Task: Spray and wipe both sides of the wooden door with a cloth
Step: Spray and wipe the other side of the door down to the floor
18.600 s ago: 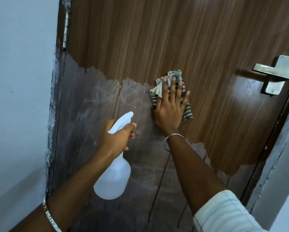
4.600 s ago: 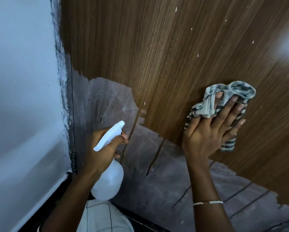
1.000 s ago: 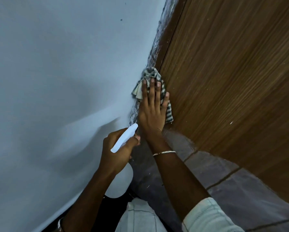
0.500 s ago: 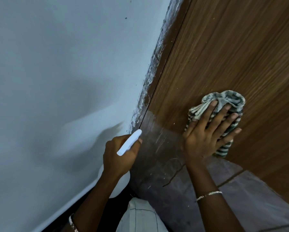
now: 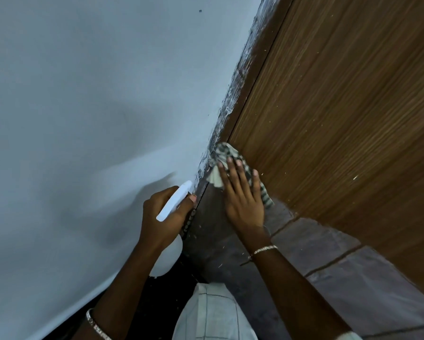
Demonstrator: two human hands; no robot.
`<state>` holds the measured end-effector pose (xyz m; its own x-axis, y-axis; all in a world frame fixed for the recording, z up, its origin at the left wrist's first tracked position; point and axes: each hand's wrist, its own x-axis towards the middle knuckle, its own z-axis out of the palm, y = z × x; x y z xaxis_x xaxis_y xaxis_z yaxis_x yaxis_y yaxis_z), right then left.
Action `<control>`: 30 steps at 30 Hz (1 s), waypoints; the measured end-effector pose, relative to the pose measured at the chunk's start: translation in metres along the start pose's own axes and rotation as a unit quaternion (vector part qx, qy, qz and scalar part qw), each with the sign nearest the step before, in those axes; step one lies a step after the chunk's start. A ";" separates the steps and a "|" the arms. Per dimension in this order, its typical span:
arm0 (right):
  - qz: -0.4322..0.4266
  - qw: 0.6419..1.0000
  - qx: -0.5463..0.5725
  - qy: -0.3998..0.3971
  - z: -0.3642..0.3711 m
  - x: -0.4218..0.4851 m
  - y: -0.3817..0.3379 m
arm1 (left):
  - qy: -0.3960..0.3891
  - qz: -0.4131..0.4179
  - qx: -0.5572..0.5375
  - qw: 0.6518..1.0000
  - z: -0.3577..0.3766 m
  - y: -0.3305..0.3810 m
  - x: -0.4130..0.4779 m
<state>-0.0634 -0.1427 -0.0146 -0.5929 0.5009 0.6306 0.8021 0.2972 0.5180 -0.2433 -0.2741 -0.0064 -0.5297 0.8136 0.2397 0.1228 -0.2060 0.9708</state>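
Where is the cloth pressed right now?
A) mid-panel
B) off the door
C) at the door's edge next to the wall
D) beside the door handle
C: the right hand presses the striped cloth flat at the edge of the door, beside the wall.

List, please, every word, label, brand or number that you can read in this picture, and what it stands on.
None can be read.
The bottle shows no label, and the cloth, door and wall bear no lettering.
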 end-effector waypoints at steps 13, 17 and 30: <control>-0.008 1.000 -0.008 0.016 -0.007 0.040 -0.010 | -0.027 -0.015 -0.022 0.999 -0.008 0.001 -0.002; -0.037 0.999 -0.004 0.003 -0.007 0.063 -0.011 | -0.028 -0.024 -0.016 0.999 0.000 0.005 -0.009; 0.087 0.995 -0.047 0.031 -0.059 -0.053 0.096 | -0.036 -0.092 -0.035 0.995 0.041 0.016 -0.021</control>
<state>0.0404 -0.1887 0.0358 -0.4516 0.4867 0.7478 0.8842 0.1323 0.4479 -0.1956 -0.2723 0.0047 -0.4765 0.8770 0.0614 -0.0303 -0.0861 0.9958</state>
